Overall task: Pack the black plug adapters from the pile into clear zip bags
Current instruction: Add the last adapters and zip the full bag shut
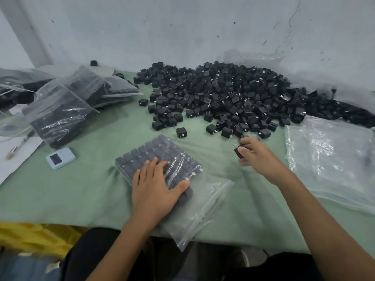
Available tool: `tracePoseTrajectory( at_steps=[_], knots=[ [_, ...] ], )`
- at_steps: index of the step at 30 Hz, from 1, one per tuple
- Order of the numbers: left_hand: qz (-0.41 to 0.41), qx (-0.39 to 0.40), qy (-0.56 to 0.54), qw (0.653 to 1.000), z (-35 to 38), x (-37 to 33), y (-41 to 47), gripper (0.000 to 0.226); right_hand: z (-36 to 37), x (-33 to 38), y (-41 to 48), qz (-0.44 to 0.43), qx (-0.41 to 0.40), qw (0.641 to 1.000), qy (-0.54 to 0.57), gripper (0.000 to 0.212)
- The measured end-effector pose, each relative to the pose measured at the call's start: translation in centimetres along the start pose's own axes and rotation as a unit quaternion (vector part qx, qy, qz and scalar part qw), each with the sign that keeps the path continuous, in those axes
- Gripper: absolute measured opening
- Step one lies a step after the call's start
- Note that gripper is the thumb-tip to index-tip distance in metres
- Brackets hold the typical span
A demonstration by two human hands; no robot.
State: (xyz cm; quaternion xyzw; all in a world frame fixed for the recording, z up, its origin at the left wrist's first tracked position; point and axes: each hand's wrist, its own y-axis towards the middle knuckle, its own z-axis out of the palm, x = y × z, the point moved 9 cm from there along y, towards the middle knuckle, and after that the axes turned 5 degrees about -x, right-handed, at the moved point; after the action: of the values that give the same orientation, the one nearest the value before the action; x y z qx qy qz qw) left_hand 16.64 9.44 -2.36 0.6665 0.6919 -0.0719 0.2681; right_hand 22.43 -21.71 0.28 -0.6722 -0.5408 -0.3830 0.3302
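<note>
Spread nearly flat, the left hand (156,185) presses with straight fingers on a clear zip bag (203,209) lying on the green cloth (91,189); the bag holds tidy rows of adapters (154,149), and its zip end reaches the cloth's near edge. To the right, the right hand (261,157) curls thumb and fingers round one black plug adapter (237,152) just at the near fringe of the pile (223,94). Filled bags (60,114) sit stacked at the left, while empty bags (328,155) lie at the right.
</note>
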Motion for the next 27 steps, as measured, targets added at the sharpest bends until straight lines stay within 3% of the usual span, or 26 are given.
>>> tracePoseTrajectory(
  at_steps=[2,6,10,15,19,27],
  knots=[
    [0.000,-0.003,0.002,1.000,0.0,0.0,0.1,0.092,-1.3,0.5,-4.7,0.002,0.011,0.987,0.162,0.018],
    [0.001,-0.004,0.007,1.000,0.1,0.1,0.1,0.093,-1.0,-0.1,-14.1,0.012,0.062,0.969,0.240,0.032],
    [0.003,-0.006,0.008,1.000,0.2,0.1,0.1,0.093,3.7,-1.6,-17.7,0.051,0.092,0.975,0.198,0.030],
    [0.010,-0.004,0.017,1.000,0.2,0.0,0.1,0.093,8.7,0.6,-15.7,0.052,0.086,0.976,0.192,0.018],
    [0.011,-0.005,0.017,1.000,0.2,0.0,0.1,0.093,10.8,2.0,-13.5,0.043,0.030,0.977,0.207,0.019],
    [0.011,0.001,0.022,1.000,0.2,-0.1,0.2,0.095,10.7,2.3,-12.6,-0.024,-0.094,0.992,0.084,0.037]
  ],
)
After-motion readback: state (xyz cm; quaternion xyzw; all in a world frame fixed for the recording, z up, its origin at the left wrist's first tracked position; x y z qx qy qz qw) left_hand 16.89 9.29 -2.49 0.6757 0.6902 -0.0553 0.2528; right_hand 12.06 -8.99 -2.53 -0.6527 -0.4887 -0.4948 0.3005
